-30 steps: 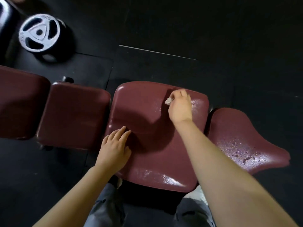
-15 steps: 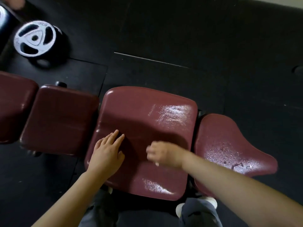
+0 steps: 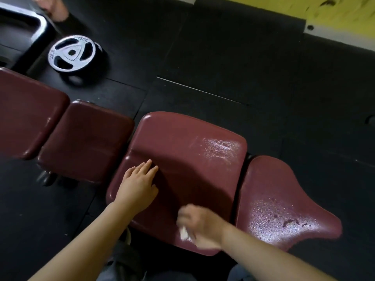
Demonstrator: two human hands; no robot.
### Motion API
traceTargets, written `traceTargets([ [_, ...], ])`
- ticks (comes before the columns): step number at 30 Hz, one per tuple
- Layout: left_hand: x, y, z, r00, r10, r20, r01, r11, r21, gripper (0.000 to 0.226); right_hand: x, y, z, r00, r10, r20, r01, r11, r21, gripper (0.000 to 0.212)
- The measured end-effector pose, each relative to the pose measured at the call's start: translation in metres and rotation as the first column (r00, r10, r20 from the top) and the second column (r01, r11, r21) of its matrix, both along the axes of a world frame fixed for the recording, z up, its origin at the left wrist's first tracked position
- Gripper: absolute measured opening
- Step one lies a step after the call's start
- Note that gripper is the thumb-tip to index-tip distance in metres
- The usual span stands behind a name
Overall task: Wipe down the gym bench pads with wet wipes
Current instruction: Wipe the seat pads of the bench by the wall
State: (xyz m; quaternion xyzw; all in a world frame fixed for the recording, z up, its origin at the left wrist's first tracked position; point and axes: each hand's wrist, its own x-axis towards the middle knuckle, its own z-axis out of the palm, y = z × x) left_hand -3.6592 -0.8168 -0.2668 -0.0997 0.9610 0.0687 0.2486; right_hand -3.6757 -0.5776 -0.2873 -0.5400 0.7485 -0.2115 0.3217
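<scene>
A row of maroon bench pads runs across the view. On the large middle pad [image 3: 182,151], my left hand [image 3: 138,185] lies flat near its left side, fingers straight. My right hand [image 3: 199,226] is blurred at the pad's near edge and grips a small white wet wipe [image 3: 183,233] against the surface. A wet sheen shows at that pad's far right corner. The flared seat pad [image 3: 284,203] to the right is covered in droplets. Two more pads [image 3: 85,142] sit to the left and look dry.
A grey weight plate [image 3: 72,53] lies on the black rubber floor at the back left, beside a dark metal frame [image 3: 26,27]. A yellow wall edge [image 3: 334,15] shows at the top right. My legs are below the pad's near edge.
My right hand has dragged the wipe from the middle pad's far right corner down to its near edge. My left hand stays flat on the pad. The view has tilted up and left.
</scene>
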Motion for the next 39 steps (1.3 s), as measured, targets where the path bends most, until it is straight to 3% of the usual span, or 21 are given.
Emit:
traceTargets([
  [3, 0.003, 0.000, 0.000, 1.000, -0.002, 0.018, 0.002, 1.000, 0.000, 0.067, 0.023, 0.025, 0.001, 0.922, 0.385, 0.027, -0.385, 0.923, -0.030, 0.022],
  [5, 0.005, 0.002, 0.000, 1.000, 0.010, 0.009, -0.010, 1.000, 0.001, 0.067, 0.001, 0.022, -0.003, 0.890, 0.431, -0.146, -0.436, 0.900, 0.000, 0.013],
  [7, 0.005, 0.005, 0.000, 1.000, 0.023, -0.004, -0.023, 1.000, -0.001, 0.067, -0.048, 0.013, -0.012, 0.919, 0.257, -0.298, -0.262, 0.965, 0.022, 0.008],
  [9, 0.004, 0.007, 0.000, 0.999, 0.040, -0.009, -0.040, 0.999, 0.005, 0.068, -0.111, 0.012, -0.023, 0.926, -0.055, -0.372, 0.060, 0.998, 0.002, 0.011],
  [12, 0.005, 0.008, -0.003, 0.998, 0.058, -0.028, -0.058, 0.998, 0.006, 0.069, -0.176, 0.021, -0.030, 0.778, -0.506, -0.371, 0.532, 0.846, -0.037, 0.015],
  [15, 0.010, 0.011, -0.004, 0.997, 0.073, -0.020, -0.074, 0.997, -0.013, 0.070, -0.155, 0.004, -0.031, 0.625, -0.714, -0.317, 0.738, 0.672, -0.061, 0.022],
  [16, 0.011, 0.013, -0.004, 0.996, 0.082, -0.019, -0.082, 0.996, -0.018, 0.070, -0.132, 0.001, -0.029, 0.633, -0.728, -0.265, 0.741, 0.668, -0.068, 0.023],
  [17, 0.012, 0.015, -0.004, 0.996, 0.089, -0.023, -0.090, 0.996, -0.022, 0.070, -0.103, 0.002, -0.025, 0.710, -0.678, -0.189, 0.680, 0.730, -0.066, 0.023],
  [19, 0.011, 0.019, -0.002, 0.994, 0.095, -0.046, -0.095, 0.995, -0.012, 0.068, -0.038, 0.017, -0.017, 0.902, -0.429, -0.048, 0.420, 0.899, -0.126, 0.019],
  [20, 0.010, 0.021, -0.001, 0.995, 0.080, -0.066, -0.080, 0.997, 0.002, 0.066, -0.008, 0.029, -0.012, 0.956, -0.293, -0.011, 0.288, 0.947, -0.145, 0.017],
  [23, 0.011, 0.026, 0.002, 0.993, -0.012, -0.118, 0.016, 1.000, 0.026, 0.059, 0.028, 0.051, -0.006, 0.994, 0.105, 0.004, -0.104, 0.987, -0.126, 0.021],
  [25, 0.012, 0.034, 0.000, 0.994, -0.020, -0.109, 0.025, 0.999, 0.044, 0.060, -0.011, 0.046, -0.012, 0.951, 0.241, -0.193, -0.261, 0.961, -0.088, 0.016],
  [26, 0.013, 0.036, -0.001, 0.995, -0.010, -0.100, 0.016, 0.999, 0.052, 0.060, -0.041, 0.039, -0.016, 0.947, 0.178, -0.268, -0.209, 0.974, -0.091, 0.011],
  [29, 0.015, 0.039, -0.005, 0.996, 0.013, -0.093, -0.007, 0.998, 0.061, 0.061, -0.149, 0.029, -0.028, 0.889, -0.216, -0.403, 0.209, 0.976, -0.063, 0.018],
  [30, 0.015, 0.038, -0.006, 0.995, 0.020, -0.096, -0.014, 0.998, 0.066, 0.060, -0.179, 0.030, -0.032, 0.823, -0.361, -0.438, 0.371, 0.926, -0.067, 0.019],
  [32, 0.015, 0.036, -0.007, 0.994, 0.032, -0.104, -0.025, 0.997, 0.072, 0.060, -0.214, 0.034, -0.035, 0.631, -0.634, -0.447, 0.680, 0.729, -0.074, 0.018],
  [34, 0.015, 0.036, -0.008, 0.992, 0.051, -0.116, -0.042, 0.996, 0.081, 0.059, -0.210, 0.030, -0.033, 0.495, -0.777, -0.388, 0.818, 0.567, -0.092, 0.014],
  [35, 0.015, 0.038, -0.008, 0.990, 0.067, -0.122, -0.057, 0.995, 0.087, 0.058, -0.197, 0.030, -0.031, 0.514, -0.786, -0.343, 0.815, 0.572, -0.089, 0.014],
  [39, 0.012, 0.045, -0.010, 0.986, 0.107, -0.126, -0.097, 0.992, 0.084, 0.056, -0.085, 0.058, -0.028, 0.886, -0.460, -0.057, 0.455, 0.887, -0.079, 0.020],
])
